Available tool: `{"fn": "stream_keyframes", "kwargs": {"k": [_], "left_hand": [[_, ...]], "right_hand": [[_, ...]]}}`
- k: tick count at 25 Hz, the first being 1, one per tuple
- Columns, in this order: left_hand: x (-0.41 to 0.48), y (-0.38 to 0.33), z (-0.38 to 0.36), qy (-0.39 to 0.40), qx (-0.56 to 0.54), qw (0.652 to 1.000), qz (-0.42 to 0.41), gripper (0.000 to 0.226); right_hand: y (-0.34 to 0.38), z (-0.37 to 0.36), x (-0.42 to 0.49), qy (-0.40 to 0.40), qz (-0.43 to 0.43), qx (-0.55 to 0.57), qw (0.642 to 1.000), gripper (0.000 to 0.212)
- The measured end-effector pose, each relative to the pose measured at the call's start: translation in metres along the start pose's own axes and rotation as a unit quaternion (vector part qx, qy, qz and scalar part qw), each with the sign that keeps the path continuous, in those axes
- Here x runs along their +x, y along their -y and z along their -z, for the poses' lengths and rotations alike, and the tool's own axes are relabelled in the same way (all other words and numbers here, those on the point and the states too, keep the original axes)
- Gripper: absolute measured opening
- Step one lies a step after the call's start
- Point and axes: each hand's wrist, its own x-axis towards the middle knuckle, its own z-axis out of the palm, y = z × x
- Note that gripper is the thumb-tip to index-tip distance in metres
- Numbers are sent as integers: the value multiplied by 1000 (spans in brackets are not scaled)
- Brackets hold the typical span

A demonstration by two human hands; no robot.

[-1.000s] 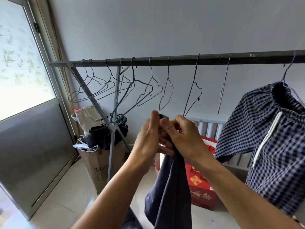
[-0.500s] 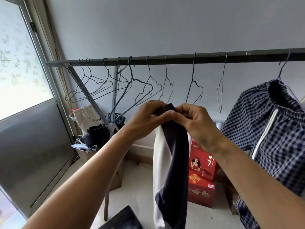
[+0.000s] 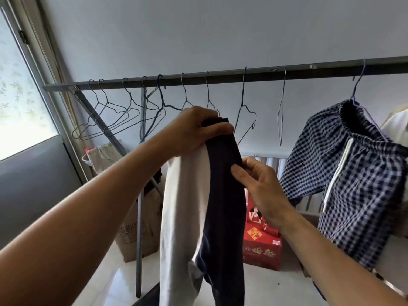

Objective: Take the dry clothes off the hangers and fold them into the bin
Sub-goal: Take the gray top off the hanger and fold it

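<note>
From the head view, the left hand [image 3: 198, 129] is raised in front of a long dark grey metal rail [image 3: 309, 70]. Its fingers [image 3: 217, 128] curl over the top fold of a navy-and-white cloth garment [image 3: 223, 206] and grip it. The garment hangs straight down from that grip, off the rail and off any hanger. Its white panel is on the left and its navy panel on the right, and its lower end passes out of the bottom edge of the view.

The right hand [image 3: 260, 182] is lower, at the garment's right edge. Its thumb presses on the navy cloth and the other fingers sit behind it, pinching that edge.

A row of empty thin wire hangers [image 3: 110, 117] hangs bunched toward the rail's left end. Two more hang singly just right of the left hand, with open wall between them. Further right, blue-and-white checked shorts with a white drawstring [image 3: 344, 173] hang on a hanger, near the right forearm but apart from it.

Below, a red printed cardboard box [image 3: 262, 248] stands on the pale floor [image 3: 265, 288] behind the garment. A brown cardboard box [image 3: 134, 237] stands by the rack's leg, under a frosted window [image 3: 19, 85]. Bare floor shows in front of the red box.
</note>
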Motion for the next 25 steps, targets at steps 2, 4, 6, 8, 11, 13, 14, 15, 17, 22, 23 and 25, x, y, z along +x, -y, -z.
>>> {"fn": "stream_keyframes", "kwargs": {"k": [2,4,6,8,11,13,14,15,17,22,23,25], "left_hand": [[1,1,8,-17,16,1000,5,45],[-1,4,15,-25,22,999,13,47],[-7,6,22,-12,0,1000,27,52],[-14,6,29,21,-41,998,40,58],[-20,3,37,66,-89,993,50,50],[-20,0,40,66,-117,989,59,29],[-20,-2,41,60,-133,987,63,18],[-19,-4,41,52,-147,986,63,11],[-17,-9,40,38,-177,982,60,5],[-7,-15,37,-3,-190,978,86,17],[-6,-16,37,-11,-182,979,92,22],[-5,-15,39,-24,-170,980,100,25]], "right_hand": [[-4,-1,-1,-9,1,-9,1000,18],[-5,-1,0,-16,-2,-7,1000,22],[-1,-2,4,-27,5,6,1000,23],[8,-3,10,-39,30,-1,999,22],[21,-1,22,-35,69,-29,997,26],[26,3,30,-31,79,-43,995,29],[28,4,33,-28,80,-45,995,29],[30,5,36,-21,79,-43,996,28],[30,7,42,-1,74,-35,997,26],[24,6,53,-4,82,-132,988,13],[24,5,51,-22,82,-144,986,17],[29,3,42,-20,65,-94,993,32]]}}
